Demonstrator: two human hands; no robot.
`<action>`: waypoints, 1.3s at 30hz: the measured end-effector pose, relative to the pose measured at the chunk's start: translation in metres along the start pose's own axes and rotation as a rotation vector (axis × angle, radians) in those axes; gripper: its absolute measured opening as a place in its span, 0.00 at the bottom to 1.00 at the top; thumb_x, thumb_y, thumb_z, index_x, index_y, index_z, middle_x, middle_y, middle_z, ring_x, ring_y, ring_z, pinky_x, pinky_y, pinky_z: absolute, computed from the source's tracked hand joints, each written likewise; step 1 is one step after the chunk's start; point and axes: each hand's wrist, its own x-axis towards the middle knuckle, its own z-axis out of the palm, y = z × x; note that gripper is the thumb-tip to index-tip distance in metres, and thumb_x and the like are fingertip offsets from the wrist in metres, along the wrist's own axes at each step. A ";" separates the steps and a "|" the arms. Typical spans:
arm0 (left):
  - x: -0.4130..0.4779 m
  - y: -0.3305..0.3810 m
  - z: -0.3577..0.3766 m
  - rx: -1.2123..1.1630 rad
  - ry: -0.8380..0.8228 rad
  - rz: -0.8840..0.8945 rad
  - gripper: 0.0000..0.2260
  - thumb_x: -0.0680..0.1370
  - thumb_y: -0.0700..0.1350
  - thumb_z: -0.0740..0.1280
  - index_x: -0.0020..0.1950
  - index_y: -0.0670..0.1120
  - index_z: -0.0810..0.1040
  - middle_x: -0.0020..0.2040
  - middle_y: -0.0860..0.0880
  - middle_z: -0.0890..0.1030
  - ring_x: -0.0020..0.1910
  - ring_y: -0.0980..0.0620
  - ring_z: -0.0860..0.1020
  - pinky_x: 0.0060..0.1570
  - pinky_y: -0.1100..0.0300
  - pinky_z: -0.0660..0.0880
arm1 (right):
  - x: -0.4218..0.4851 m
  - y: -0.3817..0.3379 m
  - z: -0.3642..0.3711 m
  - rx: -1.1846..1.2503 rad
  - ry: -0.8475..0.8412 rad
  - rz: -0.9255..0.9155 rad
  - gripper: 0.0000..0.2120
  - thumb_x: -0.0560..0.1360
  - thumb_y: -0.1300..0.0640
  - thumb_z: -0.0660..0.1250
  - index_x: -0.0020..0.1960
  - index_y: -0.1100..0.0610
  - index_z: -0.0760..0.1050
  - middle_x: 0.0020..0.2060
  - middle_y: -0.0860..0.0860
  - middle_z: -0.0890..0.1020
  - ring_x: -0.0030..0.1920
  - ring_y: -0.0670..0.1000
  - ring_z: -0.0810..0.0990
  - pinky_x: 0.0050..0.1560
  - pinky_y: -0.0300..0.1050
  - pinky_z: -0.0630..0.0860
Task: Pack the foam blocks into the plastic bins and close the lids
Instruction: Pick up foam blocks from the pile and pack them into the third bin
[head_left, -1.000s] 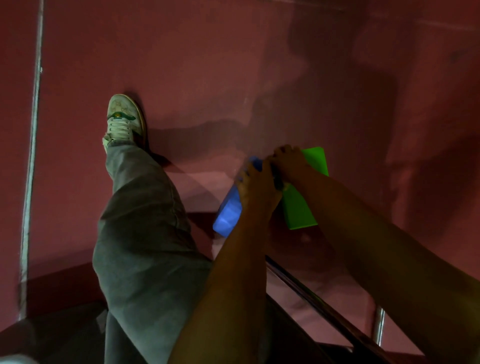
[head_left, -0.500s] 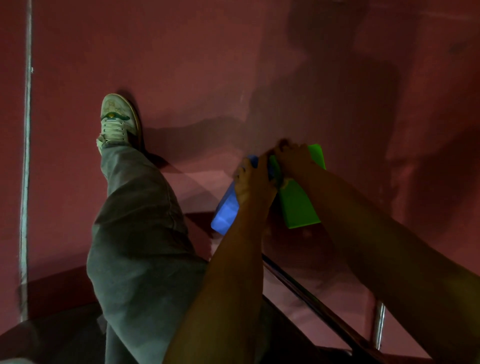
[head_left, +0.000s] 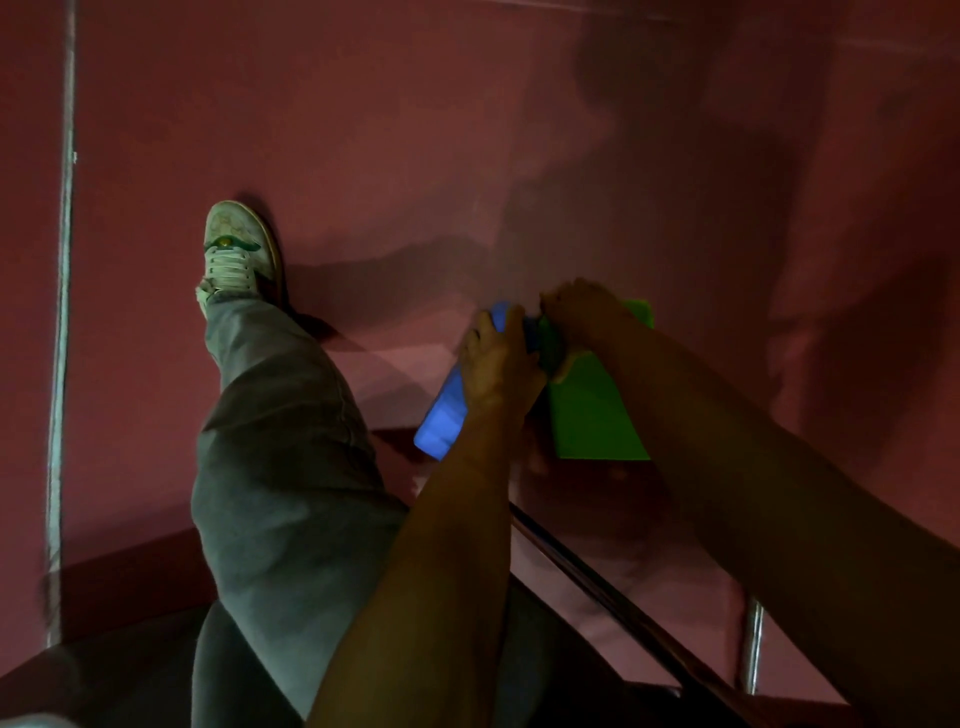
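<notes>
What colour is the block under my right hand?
The foam block is bright green, plain in the head view; the right hand grips its far end.

Left foam block (head_left: 441, 415) and right foam block (head_left: 597, 415) are side by side, meeting at their far ends. Left hand (head_left: 493, 364) grips the left one, right hand (head_left: 582, 312) the right one. Shoe (head_left: 234, 249) is well left on the floor (head_left: 363, 130); metal rail (head_left: 623, 623) is nearer the camera.

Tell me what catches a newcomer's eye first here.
Against the dim red floor, the left hand grips a bright blue block at centre right, and the right hand grips a green block beside it. A pale shoe stands at upper left.
</notes>
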 end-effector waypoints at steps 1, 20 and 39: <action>-0.001 0.000 -0.001 -0.015 0.015 0.013 0.26 0.73 0.45 0.69 0.71 0.47 0.69 0.64 0.40 0.71 0.56 0.37 0.73 0.50 0.46 0.73 | -0.002 -0.001 -0.003 0.014 -0.020 0.001 0.22 0.79 0.49 0.65 0.69 0.57 0.68 0.68 0.60 0.70 0.66 0.63 0.70 0.67 0.57 0.69; -0.029 -0.012 -0.079 -0.120 0.343 -0.165 0.42 0.64 0.49 0.74 0.74 0.40 0.61 0.64 0.40 0.64 0.58 0.37 0.68 0.60 0.37 0.70 | -0.079 -0.046 -0.116 -0.348 0.334 -0.308 0.51 0.57 0.47 0.82 0.71 0.60 0.59 0.63 0.57 0.72 0.62 0.61 0.74 0.62 0.56 0.70; -0.137 -0.129 -0.206 -0.220 0.572 -0.216 0.33 0.65 0.45 0.76 0.66 0.41 0.67 0.65 0.39 0.65 0.59 0.35 0.71 0.55 0.45 0.71 | -0.171 -0.196 -0.206 -0.673 0.633 -0.416 0.51 0.60 0.43 0.80 0.73 0.59 0.58 0.63 0.55 0.71 0.62 0.59 0.72 0.62 0.55 0.67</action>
